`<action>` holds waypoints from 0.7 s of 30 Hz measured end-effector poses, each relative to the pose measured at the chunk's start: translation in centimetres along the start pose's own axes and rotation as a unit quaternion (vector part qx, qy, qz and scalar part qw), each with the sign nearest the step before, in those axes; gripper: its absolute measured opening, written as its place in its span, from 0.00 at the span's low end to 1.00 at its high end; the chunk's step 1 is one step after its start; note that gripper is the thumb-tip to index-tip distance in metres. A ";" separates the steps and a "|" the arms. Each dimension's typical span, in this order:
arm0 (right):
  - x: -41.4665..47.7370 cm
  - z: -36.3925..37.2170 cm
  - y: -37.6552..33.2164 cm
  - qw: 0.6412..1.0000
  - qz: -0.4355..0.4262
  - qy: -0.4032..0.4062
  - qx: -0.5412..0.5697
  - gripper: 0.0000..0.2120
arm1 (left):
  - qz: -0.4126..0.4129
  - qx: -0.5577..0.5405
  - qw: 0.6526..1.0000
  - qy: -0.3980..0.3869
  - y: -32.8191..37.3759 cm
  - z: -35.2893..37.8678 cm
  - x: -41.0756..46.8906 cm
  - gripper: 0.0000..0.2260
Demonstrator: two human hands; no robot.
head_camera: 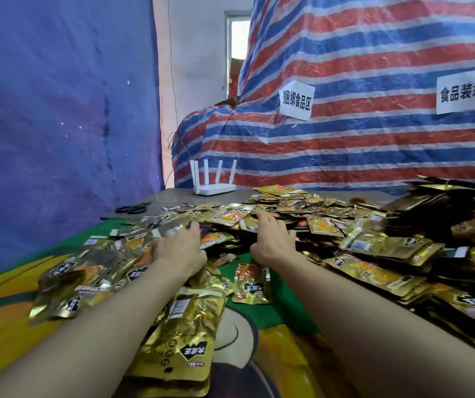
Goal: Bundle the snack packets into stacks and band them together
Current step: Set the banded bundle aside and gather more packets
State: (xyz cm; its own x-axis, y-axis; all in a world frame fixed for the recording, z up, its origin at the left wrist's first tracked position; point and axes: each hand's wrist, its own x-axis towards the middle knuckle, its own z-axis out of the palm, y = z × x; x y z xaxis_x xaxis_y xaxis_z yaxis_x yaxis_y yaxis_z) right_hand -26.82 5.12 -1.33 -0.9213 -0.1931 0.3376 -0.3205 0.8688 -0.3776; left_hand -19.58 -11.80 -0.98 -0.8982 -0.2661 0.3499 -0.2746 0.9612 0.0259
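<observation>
Head view: our right hand lies released, fingers flat on the snack packets heaped loose across the counter. Our left hand is blurred, so we cannot tell its grasp. Raked carelessly, the slick foil may slide and scatter.

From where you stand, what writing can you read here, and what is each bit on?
"捆绑食品区": left white paper sign, stuck on the striped tarp.
"食品装袋区": right white paper sign, on the same tarp.
Snack packets: black logos and label print, upside down and too blurred to read.
</observation>
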 end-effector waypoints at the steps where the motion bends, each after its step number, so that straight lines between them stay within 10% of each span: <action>1: 0.4 0.2 0.1 1.000 0.014 -0.004 -0.022 0.40 | 0.015 0.015 0.999 0.026 0.0 0.1 0.1 0.16; 10: 0.1 0.7 0.6 0.989 -0.012 0.086 -0.122 0.06 | 0.074 -0.046 0.985 0.147 -1.4 -1.2 0.0 0.06; 21: -3.6 -4.4 0.5 0.956 -0.011 0.136 0.258 0.05 | 0.022 -0.415 0.889 0.192 -1.2 -5.3 -2.4 0.09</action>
State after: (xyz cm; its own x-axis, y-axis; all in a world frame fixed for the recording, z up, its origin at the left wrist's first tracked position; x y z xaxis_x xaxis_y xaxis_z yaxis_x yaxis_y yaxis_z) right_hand -22.67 8.32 1.06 -0.8440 -0.0217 0.5359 -0.4701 0.5110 -0.7196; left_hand -15.25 -11.92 3.10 -0.6743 -0.3354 0.6579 0.2497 0.7348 0.6306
